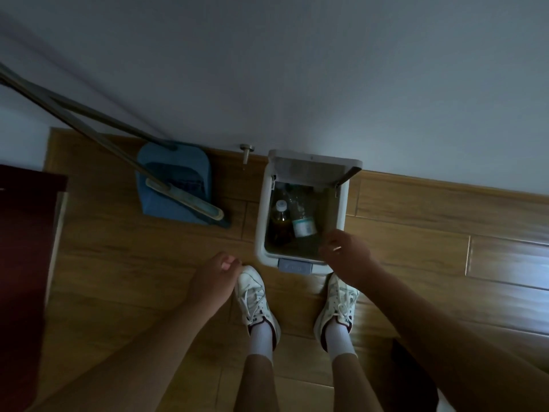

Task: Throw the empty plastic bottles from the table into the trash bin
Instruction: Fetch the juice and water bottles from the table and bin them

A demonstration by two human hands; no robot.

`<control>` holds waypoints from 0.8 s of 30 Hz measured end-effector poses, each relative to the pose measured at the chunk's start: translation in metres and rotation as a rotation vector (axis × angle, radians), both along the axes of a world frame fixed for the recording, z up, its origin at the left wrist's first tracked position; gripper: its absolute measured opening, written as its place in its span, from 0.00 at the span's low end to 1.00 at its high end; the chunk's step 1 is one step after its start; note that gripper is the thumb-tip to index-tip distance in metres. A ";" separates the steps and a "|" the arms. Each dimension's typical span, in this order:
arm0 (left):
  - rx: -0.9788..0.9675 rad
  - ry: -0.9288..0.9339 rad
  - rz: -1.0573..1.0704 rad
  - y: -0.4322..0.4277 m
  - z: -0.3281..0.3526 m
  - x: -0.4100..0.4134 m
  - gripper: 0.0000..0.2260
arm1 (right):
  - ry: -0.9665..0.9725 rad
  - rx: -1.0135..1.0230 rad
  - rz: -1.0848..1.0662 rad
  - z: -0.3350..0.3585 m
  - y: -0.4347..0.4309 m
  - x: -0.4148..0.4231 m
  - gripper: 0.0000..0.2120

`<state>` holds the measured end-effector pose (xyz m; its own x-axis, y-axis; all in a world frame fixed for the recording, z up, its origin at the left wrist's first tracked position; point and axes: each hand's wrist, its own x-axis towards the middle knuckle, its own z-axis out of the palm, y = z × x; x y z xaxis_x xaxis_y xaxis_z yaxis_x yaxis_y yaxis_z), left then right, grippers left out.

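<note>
A white trash bin (261,221) stands on the wooden floor against the wall, with its lid swung up. Inside lie a bottle with a white cap and amber body (280,218) and a clear bottle with a pale label (303,223). My right hand (344,252) hovers over the bin's front right corner, fingers loosely curled with nothing in them. My left hand (215,281) hangs to the left of the bin, above my left shoe, fingers curled in and holding nothing.
A blue dustpan (175,185) with a long-handled broom (89,132) leans on the wall to the left of the bin. A dark red cabinet (23,263) fills the left edge. A metal door stop (246,153) sits beside the bin. My white sneakers (255,295) stand before the bin.
</note>
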<state>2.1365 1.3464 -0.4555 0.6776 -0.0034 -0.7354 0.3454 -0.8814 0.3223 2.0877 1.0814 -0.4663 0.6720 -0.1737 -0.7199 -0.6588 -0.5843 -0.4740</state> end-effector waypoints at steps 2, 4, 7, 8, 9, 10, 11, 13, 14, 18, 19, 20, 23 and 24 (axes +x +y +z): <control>-0.013 0.007 -0.005 -0.002 0.014 -0.004 0.04 | 0.042 0.058 -0.045 0.012 -0.009 -0.010 0.11; -0.043 0.021 -0.012 -0.004 0.035 -0.009 0.05 | 0.089 0.117 -0.094 0.029 -0.021 -0.023 0.12; -0.099 0.032 -0.021 -0.008 0.073 -0.012 0.06 | 0.092 0.120 -0.297 0.059 -0.048 -0.044 0.11; -0.115 0.028 -0.029 -0.010 0.089 -0.012 0.08 | 0.078 0.115 -0.375 0.072 -0.057 -0.051 0.11; -0.125 0.023 -0.041 -0.012 0.106 -0.010 0.09 | 0.066 0.112 -0.434 0.088 -0.065 -0.058 0.08; -0.134 0.018 -0.050 -0.013 0.125 -0.009 0.10 | 0.055 0.110 -0.476 0.104 -0.072 -0.067 0.05; -0.139 0.018 -0.056 -0.015 0.141 -0.008 0.11 | 0.050 0.103 -0.506 0.122 -0.079 -0.076 0.03; -0.146 0.029 -0.072 -0.021 0.176 -0.007 0.11 | 0.045 0.085 -0.560 0.163 -0.090 -0.094 0.04; -0.165 0.034 -0.079 -0.025 0.194 -0.008 0.11 | 0.037 0.077 -0.591 0.184 -0.095 -0.104 0.04; -0.233 0.050 -0.169 -0.054 0.254 -0.006 0.11 | 0.016 0.037 -0.715 0.271 -0.106 -0.142 0.02; -0.232 0.046 -0.189 -0.060 0.263 -0.002 0.11 | 0.006 0.031 -0.718 0.286 -0.106 -0.147 0.04; -0.236 0.037 -0.225 -0.069 0.278 0.002 0.11 | -0.012 0.018 -0.731 0.306 -0.105 -0.156 0.07; -0.287 -0.007 -0.290 -0.093 0.316 0.012 0.09 | -0.067 -0.009 -0.779 0.355 -0.095 -0.187 0.12; -0.312 -0.023 -0.300 -0.101 0.328 0.013 0.10 | -0.083 0.001 -0.794 0.366 -0.089 -0.199 0.13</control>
<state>2.1499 1.2453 -0.1271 0.6289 -0.4223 -0.6528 0.0787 -0.8007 0.5938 1.8888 0.9926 -0.0999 0.3990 -0.6224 -0.6734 -0.8407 0.0449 -0.5397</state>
